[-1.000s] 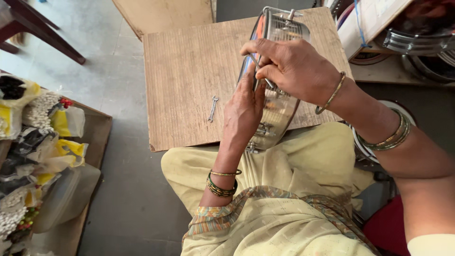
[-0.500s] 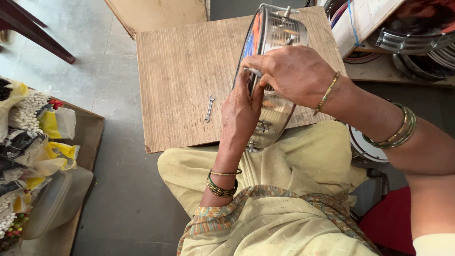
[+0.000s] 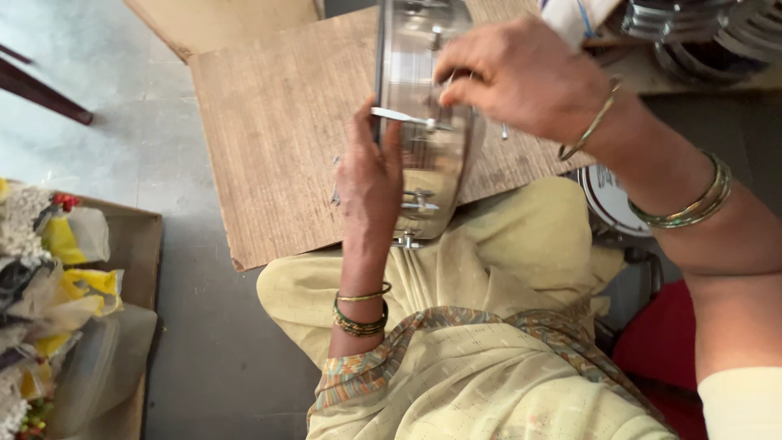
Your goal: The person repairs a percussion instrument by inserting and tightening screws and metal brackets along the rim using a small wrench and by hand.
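A shiny round metal hoop frame (image 3: 423, 155) with small bolts along its side stands on edge over my lap, resting on a brown wooden board (image 3: 277, 138). My left hand (image 3: 371, 175) grips the frame's near side from the left, thumb against the rim. My right hand (image 3: 521, 73) is on the frame's upper right, fingertips pinched on a thin metal rod (image 3: 403, 118) that sticks out sideways from the rim. I wear bangles on both wrists and a pale yellow garment.
A low tray with plastic bags and yellow packets (image 3: 57, 277) sits on the grey floor at left. More metal rings (image 3: 700, 33) are stacked at top right. A red seat (image 3: 660, 342) is at right. A dark table leg (image 3: 41, 90) is upper left.
The view has moved closer and the frame has shifted up and right. My right hand now pinches the thin rod at the rim; my left hand has kept its grip.
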